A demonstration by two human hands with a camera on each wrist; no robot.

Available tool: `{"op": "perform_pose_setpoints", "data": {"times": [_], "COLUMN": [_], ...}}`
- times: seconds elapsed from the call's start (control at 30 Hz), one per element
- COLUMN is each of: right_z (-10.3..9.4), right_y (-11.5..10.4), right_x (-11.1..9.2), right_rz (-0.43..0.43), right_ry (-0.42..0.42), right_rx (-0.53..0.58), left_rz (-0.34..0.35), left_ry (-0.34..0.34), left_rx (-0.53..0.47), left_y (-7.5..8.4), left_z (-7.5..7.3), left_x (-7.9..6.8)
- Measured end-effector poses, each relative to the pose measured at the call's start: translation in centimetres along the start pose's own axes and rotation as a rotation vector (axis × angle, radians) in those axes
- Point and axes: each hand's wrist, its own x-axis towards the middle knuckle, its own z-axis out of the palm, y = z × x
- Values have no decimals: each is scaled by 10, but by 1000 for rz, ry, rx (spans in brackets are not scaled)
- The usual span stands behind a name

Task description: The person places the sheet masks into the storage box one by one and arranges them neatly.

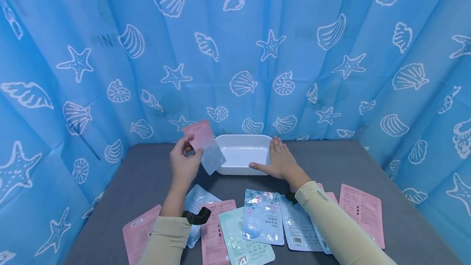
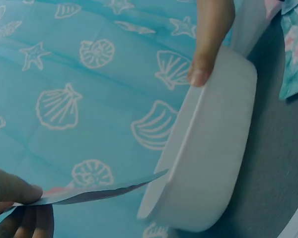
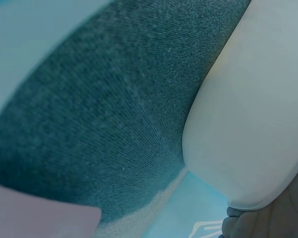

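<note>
In the head view my left hand (image 1: 184, 163) pinches a flat pink-and-blue sheet mask packet (image 1: 211, 149) between thumb and fingers. The packet (image 2: 107, 194) is held up tilted, and its lower end overlaps the left rim of a white plastic basin (image 1: 243, 154). My right hand (image 1: 282, 162) rests on the basin's right end with fingers straight and thumb spread along the front rim. Seen by the left wrist camera, that thumb (image 2: 201, 74) lies on the rim. Fingers of the right hand (image 3: 270, 220) show beside the basin wall (image 3: 248, 109) in the right wrist view.
Nearer me on the grey table (image 1: 154, 167) lie several packets: a green one (image 1: 246, 236), a blue floral one (image 1: 263, 216), a pink one at right (image 1: 362, 212) and another pink one at left (image 1: 140, 232). Some overlap. A blue shell-print curtain (image 1: 235, 52) stands behind the basin.
</note>
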Motion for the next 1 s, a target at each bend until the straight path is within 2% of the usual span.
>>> {"op": "perform_pose_setpoints", "data": {"times": [0.33,0.43,0.53,0.8,1.0], "right_z": [3,2,3,5,2], "right_y": [2,2,3,4,3], "right_x": [0,0,1,2,1], "right_rz": [-9,-9,-8,2,4], "right_ry": [11,8,8,1,3], "right_rx": [0,-1,-2,-10,-3], "left_rz": [-48,-67,-89,-181,-199], "left_ry": [34,24,-21,-215,-223], "left_rx": [-15,-17,11,80,122], "left_y": [-10,-14,-17,-25,-27], "left_z": [20,25,28,28,26], "left_x": [-10,-11,-12,-16,-16]}}
